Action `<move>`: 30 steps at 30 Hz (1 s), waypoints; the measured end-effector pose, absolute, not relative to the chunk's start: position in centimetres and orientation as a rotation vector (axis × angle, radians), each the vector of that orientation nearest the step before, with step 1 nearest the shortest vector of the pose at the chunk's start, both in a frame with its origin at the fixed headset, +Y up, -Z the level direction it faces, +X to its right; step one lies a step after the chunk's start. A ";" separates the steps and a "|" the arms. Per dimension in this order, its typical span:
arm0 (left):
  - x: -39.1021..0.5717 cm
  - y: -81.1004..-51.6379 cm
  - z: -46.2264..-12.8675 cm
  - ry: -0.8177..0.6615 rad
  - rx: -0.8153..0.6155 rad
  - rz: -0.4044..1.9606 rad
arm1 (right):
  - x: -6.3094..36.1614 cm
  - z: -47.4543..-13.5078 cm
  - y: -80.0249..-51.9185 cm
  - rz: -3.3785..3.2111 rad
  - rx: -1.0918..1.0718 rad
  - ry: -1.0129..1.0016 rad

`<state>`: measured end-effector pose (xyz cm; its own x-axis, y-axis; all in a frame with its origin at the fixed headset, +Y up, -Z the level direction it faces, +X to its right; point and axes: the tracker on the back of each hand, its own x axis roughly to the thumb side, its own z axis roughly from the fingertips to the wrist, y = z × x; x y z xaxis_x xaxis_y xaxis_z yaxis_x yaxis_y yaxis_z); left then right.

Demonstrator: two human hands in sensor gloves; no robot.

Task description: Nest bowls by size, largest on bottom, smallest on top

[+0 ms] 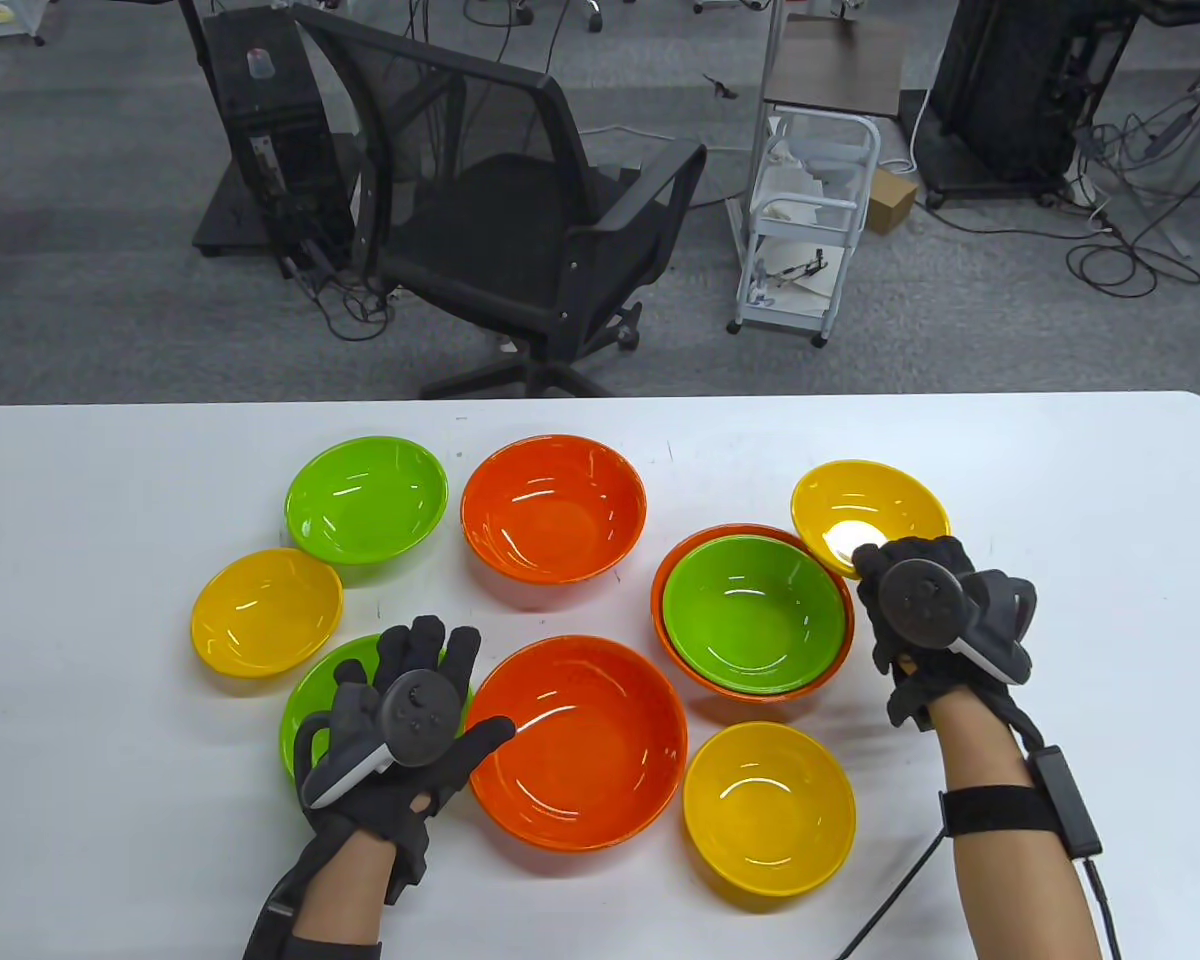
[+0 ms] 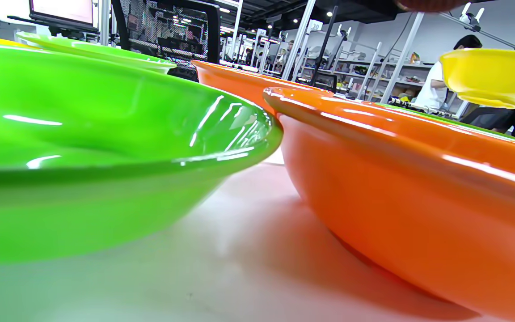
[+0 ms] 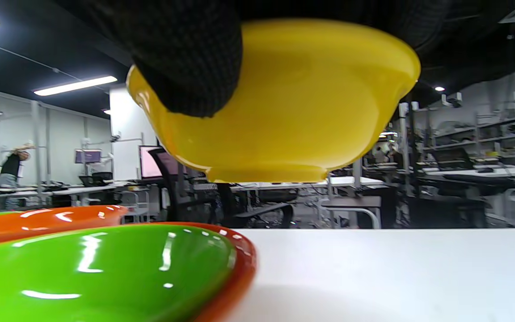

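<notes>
My right hand (image 1: 875, 575) grips the near rim of a small yellow bowl (image 1: 865, 505) at the right. The right wrist view shows that bowl (image 3: 293, 112) held in the air above the table, with a gloved finger (image 3: 186, 58) over its side. It also hangs in the air in the left wrist view (image 2: 490, 76). Just left of it a green bowl (image 1: 755, 612) sits nested in an orange bowl (image 1: 680, 660). My left hand (image 1: 430, 665) lies spread over a green bowl (image 1: 305, 700), its thumb at the rim of a large orange bowl (image 1: 580, 745). It holds nothing.
A green bowl (image 1: 367, 498) and an orange bowl (image 1: 554, 507) stand at the back. A yellow bowl (image 1: 266, 610) is at the left and another yellow bowl (image 1: 768, 808) at the front. An office chair (image 1: 520, 210) stands beyond the table's far edge.
</notes>
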<state>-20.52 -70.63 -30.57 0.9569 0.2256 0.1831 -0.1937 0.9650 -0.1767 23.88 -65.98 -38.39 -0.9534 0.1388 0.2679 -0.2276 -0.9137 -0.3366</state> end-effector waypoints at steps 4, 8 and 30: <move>-20.5 -70.6 -30.6 -0.205 -0.156 0.213 | 22.2 -36.8 -66.2 2.838 0.498 -0.546; -20.5 -70.6 -30.6 -0.207 -0.157 0.211 | 20.7 -36.0 -67.0 2.806 0.619 -0.479; -20.0 -70.9 -30.4 -0.213 -0.170 0.181 | 18.3 -35.5 -70.1 2.837 0.802 -0.290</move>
<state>-19.98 -70.87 -30.41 0.9614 0.1956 0.1935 -0.1598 0.9695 -0.1861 18.27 -70.13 -35.49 -0.8385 0.1183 0.5320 -0.2236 -0.9649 -0.1378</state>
